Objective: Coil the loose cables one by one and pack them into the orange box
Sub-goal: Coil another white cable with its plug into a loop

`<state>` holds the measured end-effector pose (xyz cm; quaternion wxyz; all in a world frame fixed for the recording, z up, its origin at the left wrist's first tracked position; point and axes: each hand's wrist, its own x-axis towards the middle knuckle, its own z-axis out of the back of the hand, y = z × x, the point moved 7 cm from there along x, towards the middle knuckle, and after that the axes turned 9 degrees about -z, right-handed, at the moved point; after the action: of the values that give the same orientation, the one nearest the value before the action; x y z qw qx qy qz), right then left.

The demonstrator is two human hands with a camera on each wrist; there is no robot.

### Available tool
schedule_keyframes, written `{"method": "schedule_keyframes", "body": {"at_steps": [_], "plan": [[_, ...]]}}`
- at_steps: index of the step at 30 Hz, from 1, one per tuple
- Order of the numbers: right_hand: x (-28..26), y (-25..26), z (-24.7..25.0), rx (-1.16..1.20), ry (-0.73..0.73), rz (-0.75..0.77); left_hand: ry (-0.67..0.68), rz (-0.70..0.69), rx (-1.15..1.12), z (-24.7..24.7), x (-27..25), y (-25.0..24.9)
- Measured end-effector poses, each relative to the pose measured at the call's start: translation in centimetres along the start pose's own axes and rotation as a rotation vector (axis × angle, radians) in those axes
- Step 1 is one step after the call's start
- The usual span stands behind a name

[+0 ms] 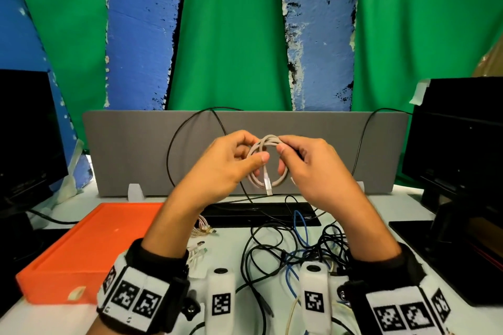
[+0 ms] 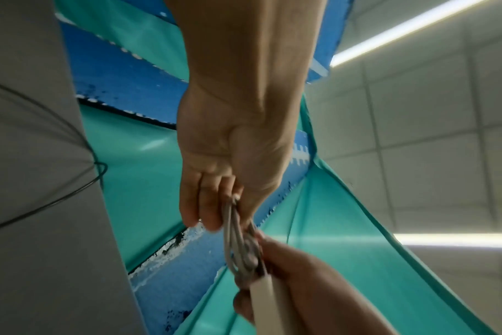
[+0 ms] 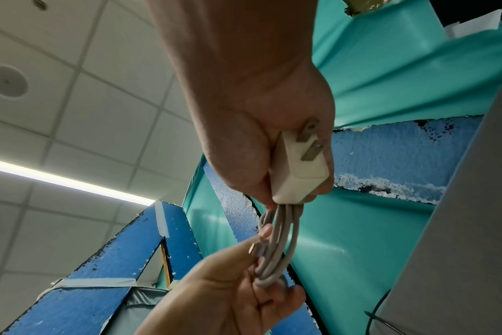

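I hold a beige charger cable (image 1: 283, 178) wound into a small coil above the table, in front of the grey divider. My left hand (image 1: 251, 153) pinches the coil's left side between thumb and fingers, and its connector end (image 1: 268, 185) hangs down. My right hand (image 1: 285, 158) grips the coil's top right. In the right wrist view my right hand (image 3: 272, 181) also holds the cable's white wall plug (image 3: 298, 163) against the loops (image 3: 281, 238). In the left wrist view my left hand (image 2: 215, 204) grips the loops (image 2: 238, 247). The orange box (image 1: 89, 247) lies on the table at the left.
A tangle of black and blue cables (image 1: 299, 247) covers the table under my right arm. A braided cable (image 1: 202, 226) and white cables (image 1: 196, 251) lie beside the box. The grey divider (image 1: 136, 149) stands behind, and black monitors (image 1: 457, 144) flank both sides.
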<state>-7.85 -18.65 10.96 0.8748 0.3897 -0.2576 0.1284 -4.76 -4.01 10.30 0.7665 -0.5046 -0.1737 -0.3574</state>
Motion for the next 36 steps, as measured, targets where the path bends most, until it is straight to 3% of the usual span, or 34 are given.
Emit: {"method": "schedule_keyframes", "body": {"at_steps": [5,9,11,12,16,21,26,31,34,36], "plan": [[-0.4,0.9,-0.1,-0.006,0.009,0.007,-0.287,-0.096,0.542,-0.3,-0.1,-0.9],[-0.8,1.5,-0.7,-0.074,0.046,0.057,-0.238,-0.059,0.834,-0.7,0.1,-0.2],[-0.5,1.0,-0.5,-0.043,0.054,0.03,-0.246,-0.105,0.975,-0.7,-0.1,-0.7],[-0.4,0.8,-0.4,-0.031,0.064,0.018,-0.231,-0.15,0.92,-0.8,-0.1,-0.9],[0.0,-0.2,0.3,-0.004,0.065,0.001,-0.08,-0.323,0.356,-2.3,-0.1,-1.8],[0.4,-1.3,0.7,0.101,0.038,-0.018,-0.085,-0.36,0.453,-3.3,-0.3,-1.8],[-0.2,-0.2,0.6,0.177,0.171,-0.002,-0.163,-0.39,0.393,-1.3,-0.1,-2.2],[-1.2,0.2,2.2,-0.188,0.192,0.051,-0.12,-0.362,0.376,-0.3,-0.4,-3.1],[-1.2,0.0,2.9,-0.393,0.093,0.011,-0.093,-0.301,0.226,-0.4,-0.3,-2.7],[-1.0,0.4,3.2,-0.436,-0.044,0.024,-0.109,-0.241,-0.007,-0.6,-0.1,-2.4]]}}
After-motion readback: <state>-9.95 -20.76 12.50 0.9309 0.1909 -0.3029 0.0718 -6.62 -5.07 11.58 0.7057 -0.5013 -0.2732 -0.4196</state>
